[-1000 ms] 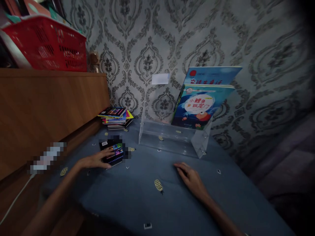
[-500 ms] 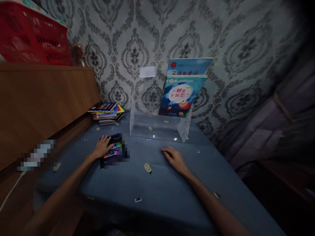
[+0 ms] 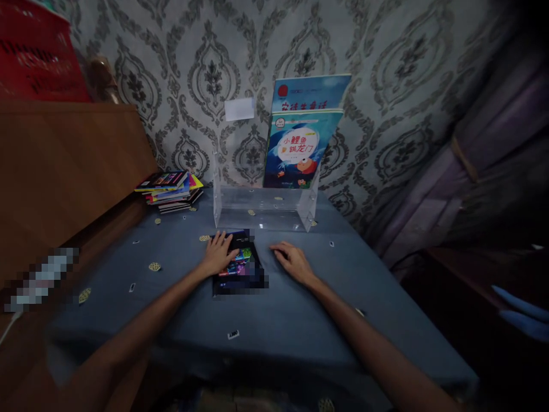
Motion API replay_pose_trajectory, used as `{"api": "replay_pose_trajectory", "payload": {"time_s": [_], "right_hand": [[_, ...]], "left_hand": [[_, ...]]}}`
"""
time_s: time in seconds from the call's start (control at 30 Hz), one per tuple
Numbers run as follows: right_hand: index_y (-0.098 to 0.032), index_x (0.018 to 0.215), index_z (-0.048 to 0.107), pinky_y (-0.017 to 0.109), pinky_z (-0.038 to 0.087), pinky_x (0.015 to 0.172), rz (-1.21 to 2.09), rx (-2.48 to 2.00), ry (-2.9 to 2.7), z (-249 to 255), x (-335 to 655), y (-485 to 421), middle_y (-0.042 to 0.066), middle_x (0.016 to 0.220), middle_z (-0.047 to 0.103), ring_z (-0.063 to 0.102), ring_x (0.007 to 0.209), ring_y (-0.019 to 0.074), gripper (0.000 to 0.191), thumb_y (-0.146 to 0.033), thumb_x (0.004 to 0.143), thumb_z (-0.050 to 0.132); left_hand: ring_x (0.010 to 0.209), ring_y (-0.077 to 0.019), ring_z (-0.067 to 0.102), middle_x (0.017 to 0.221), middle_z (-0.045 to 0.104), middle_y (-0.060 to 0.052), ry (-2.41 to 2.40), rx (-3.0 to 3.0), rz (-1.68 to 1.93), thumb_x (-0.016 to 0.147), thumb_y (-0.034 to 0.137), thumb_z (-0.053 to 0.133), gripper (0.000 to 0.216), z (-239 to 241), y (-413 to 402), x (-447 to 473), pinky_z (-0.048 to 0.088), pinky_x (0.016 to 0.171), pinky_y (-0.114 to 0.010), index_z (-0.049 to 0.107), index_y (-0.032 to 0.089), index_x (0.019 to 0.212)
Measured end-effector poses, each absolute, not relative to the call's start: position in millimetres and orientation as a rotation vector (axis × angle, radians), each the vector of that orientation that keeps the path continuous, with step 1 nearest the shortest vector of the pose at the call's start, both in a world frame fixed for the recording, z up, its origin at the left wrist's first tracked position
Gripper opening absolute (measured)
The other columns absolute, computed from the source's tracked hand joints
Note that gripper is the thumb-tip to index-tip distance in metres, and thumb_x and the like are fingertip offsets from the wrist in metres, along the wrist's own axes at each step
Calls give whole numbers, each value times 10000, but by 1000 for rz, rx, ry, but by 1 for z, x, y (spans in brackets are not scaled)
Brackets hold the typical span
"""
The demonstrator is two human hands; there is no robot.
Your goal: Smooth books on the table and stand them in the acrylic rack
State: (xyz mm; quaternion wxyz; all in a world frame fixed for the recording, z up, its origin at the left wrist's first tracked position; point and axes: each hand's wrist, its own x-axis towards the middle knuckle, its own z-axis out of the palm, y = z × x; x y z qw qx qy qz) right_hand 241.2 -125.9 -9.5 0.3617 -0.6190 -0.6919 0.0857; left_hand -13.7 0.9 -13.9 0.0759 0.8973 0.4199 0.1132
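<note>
My left hand (image 3: 217,254) lies flat with spread fingers on the left part of a dark book (image 3: 235,284) with a colourful picture on its cover. The book rests on the blue tablecloth, and part of it is pixelated. Right of the book, my right hand (image 3: 294,262) rests on the cloth, loosely bent, its index finger reaching left; it holds nothing. Beyond both hands is a clear acrylic book stand (image 3: 218,200). Two blue picture books lean upright at its right side: the front book (image 3: 295,150) partly covers the rear book (image 3: 313,91).
An uneven stack of books (image 3: 171,191) sits at the table's back left. Beside it stands a wooden cabinet (image 3: 64,171) with a red basket (image 3: 43,57) on top. A white label (image 3: 239,109) shows before the patterned wall. A curtain (image 3: 412,183) hangs at the right.
The dark book has slid to the right under my left hand, towards the middle of the table. My right hand stays on the cloth. The camera view has shifted a little.
</note>
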Motion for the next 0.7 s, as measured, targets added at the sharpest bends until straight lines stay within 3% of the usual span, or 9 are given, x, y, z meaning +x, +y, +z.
{"api": "replay_pose_trajectory", "payload": {"time_s": [0.17, 0.33, 0.5, 0.7], "right_hand": [[-190, 1132, 728, 409, 538, 902, 177, -1604, -1786, -7, 236, -126, 97, 1048, 716, 664, 969, 232, 325, -232, 964, 453], [-173, 1233, 691, 542, 442, 1097, 18, -1659, -1877, -17, 210, -122, 151, 1322, 656, 582, 1247, 305, 346, -264, 974, 481], [-106, 1383, 584, 606, 373, 1156, 30, -1743, -1946, -23, 187, -110, 224, 1480, 529, 415, 1438, 360, 446, -281, 1002, 431], [-100, 1441, 517, 654, 251, 1193, 60, -1850, -2066, -4, 171, -83, 229, 1522, 486, 391, 1467, 336, 459, -257, 1025, 399]], "left_hand": [[1522, -349, 287, 1601, 376, -199, 1119, 2637, 482, 1012, 425, 413, 560, -21, -5, 27, 255, 1211, -580, 457, 125, 1483], [1491, -266, 375, 1557, 464, -160, 972, 2644, 533, 1000, 245, 363, 479, -28, 5, 25, 314, 1215, -517, 473, 141, 1455], [1470, -240, 412, 1529, 505, -140, 889, 2646, 579, 1002, 253, 349, 454, -31, 16, 14, 317, 1232, -484, 504, 149, 1416], [1456, -244, 432, 1515, 520, -137, 839, 2661, 645, 999, 256, 355, 473, -35, 16, 13, 348, 1211, -497, 455, 171, 1453]]}}
